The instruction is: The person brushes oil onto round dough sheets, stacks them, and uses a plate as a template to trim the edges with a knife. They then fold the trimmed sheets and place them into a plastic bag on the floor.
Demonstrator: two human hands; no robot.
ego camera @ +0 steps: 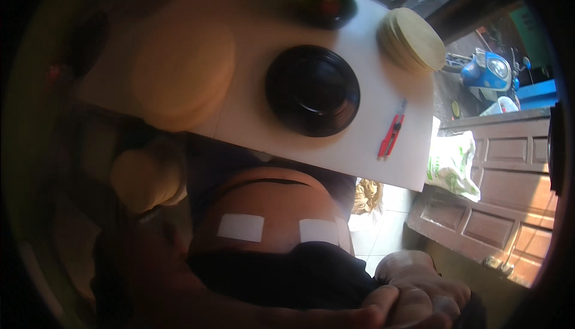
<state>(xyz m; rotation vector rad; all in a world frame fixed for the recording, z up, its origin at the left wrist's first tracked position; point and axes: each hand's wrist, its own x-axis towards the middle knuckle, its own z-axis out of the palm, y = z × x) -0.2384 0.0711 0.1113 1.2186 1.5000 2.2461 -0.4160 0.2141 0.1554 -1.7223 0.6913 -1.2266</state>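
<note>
At the lower right my right hand [424,282] has its fingers curled; whether anything is in it cannot be made out. A forearm crosses the bottom of the view toward it, and my left hand [375,308] seems to meet it there, partly hidden and dim. Beside them lies bunched black cloth [278,277], above a bare belly with a white patch [241,228] and another white patch [318,231]. On the white table [251,124] ahead sits a round, glossy black plate or lid [312,91]. To its right lies a red utility knife [391,135], blade exposed.
Pale round discs form a stack [411,39] at the back right and a larger stack [184,73] at the left. More discs [143,178] sit below the table edge. A dark bowl [328,7] stands at the back. Rightward are a printed sack [453,165], wooden door [489,189] and blue motorbike [487,70].
</note>
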